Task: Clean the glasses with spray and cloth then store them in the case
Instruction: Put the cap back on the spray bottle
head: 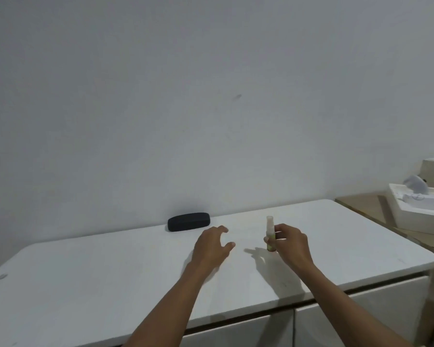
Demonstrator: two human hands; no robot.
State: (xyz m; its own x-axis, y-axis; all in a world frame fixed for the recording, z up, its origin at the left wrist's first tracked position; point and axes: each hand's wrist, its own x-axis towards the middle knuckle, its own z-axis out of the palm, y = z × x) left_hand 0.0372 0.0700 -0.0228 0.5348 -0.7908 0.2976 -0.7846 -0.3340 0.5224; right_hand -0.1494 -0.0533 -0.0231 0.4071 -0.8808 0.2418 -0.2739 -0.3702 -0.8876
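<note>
A small spray bottle (pixel 270 231) with a clear cap and a green label stands upright on the white tabletop (pixel 110 276). My right hand (pixel 292 242) has its fingers closed around the bottle's middle. My left hand (pixel 212 245) hovers open just left of it, fingers spread, holding nothing. A black glasses case (pixel 188 221), shut, lies by the wall behind my left hand. No glasses or cloth are in view.
The white top belongs to a cabinet with drawer fronts (pixel 361 314) below its front edge. At the right stand a wooden surface (pixel 361 205) and white foam packaging (pixel 421 209). A plain wall rises behind the table.
</note>
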